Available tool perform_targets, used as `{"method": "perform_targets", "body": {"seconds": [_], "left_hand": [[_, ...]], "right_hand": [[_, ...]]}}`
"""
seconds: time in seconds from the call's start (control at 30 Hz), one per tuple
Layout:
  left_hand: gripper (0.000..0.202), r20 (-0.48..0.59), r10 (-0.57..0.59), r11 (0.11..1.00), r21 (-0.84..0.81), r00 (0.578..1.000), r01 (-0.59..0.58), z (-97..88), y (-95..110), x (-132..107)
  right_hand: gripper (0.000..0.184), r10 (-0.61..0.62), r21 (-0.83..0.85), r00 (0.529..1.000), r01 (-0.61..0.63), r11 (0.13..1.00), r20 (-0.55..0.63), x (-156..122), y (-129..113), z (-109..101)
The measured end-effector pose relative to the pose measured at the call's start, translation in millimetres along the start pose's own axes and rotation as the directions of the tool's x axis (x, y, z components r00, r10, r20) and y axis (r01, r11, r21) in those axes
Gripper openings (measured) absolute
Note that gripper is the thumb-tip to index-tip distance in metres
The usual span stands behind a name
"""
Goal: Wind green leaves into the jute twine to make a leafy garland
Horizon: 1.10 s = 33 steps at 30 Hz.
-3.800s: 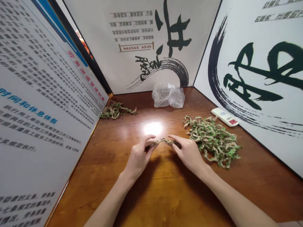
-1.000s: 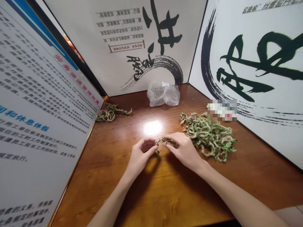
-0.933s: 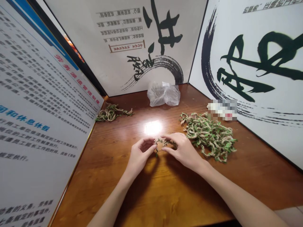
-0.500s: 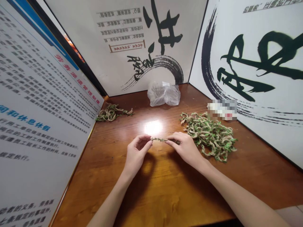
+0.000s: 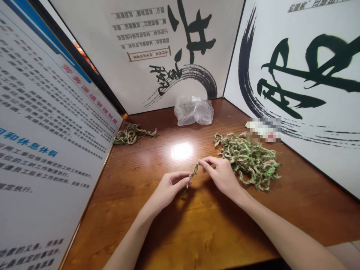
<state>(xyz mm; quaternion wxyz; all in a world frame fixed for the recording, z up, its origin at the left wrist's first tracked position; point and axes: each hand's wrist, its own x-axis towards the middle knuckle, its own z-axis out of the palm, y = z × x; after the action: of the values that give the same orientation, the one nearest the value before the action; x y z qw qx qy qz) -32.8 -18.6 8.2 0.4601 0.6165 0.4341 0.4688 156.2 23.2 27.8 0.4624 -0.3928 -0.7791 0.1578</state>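
A short piece of jute twine with small green leaves (image 5: 192, 175) is stretched between my two hands above the wooden table (image 5: 197, 225). My left hand (image 5: 168, 188) pinches its lower end with thumb and forefinger. My right hand (image 5: 222, 176) pinches its upper end. Just right of my right hand lies a big tangled heap of the same leafy twine (image 5: 250, 159). A smaller bundle of twine (image 5: 131, 134) lies at the far left by the board.
A crumpled clear plastic bag (image 5: 193, 111) sits at the back of the table. A white, blurred-out object (image 5: 264, 128) lies by the right panel. Printed boards stand on the left (image 5: 42, 131), back (image 5: 157, 48) and right (image 5: 303, 82), boxing in the table.
The twine piece was held level between my hands; now my left hand has dropped toward me and the piece slants down to the left. The right hand stays by the heap.
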Motion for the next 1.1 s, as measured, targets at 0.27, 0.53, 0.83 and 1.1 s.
{"method": "perform_targets", "body": {"seconds": [0.27, 0.53, 0.83, 1.1], "left_hand": [[0.028, -0.016, 0.063, 0.992, -0.111, 0.998, -0.064, -2.2, 4.5, -3.2], [0.026, -0.081, 0.06, 0.981, -0.179, 0.995, -0.074, -6.5, -1.1, 0.0], [0.03, -0.134, 0.047, 0.984, -0.165, 0.99, -0.069, -6.5, -4.8, -1.3], [0.022, -0.165, 0.049, 0.984, -0.161, 0.985, -0.076, -1.1, 1.7, -1.6]], "right_hand": [[0.038, 0.04, 0.067, 0.998, -0.044, 0.997, 0.053, -0.1, -2.2, -1.6], [0.034, -0.006, 0.11, 0.998, -0.001, 0.994, 0.057, -0.8, -5.8, -3.0], [0.012, -0.244, 0.069, 0.969, 0.246, 0.967, -0.035, -0.9, -5.1, -1.4], [0.009, -0.27, 0.145, 0.959, 0.28, 0.949, -0.087, -0.5, -4.8, 0.3]]}}
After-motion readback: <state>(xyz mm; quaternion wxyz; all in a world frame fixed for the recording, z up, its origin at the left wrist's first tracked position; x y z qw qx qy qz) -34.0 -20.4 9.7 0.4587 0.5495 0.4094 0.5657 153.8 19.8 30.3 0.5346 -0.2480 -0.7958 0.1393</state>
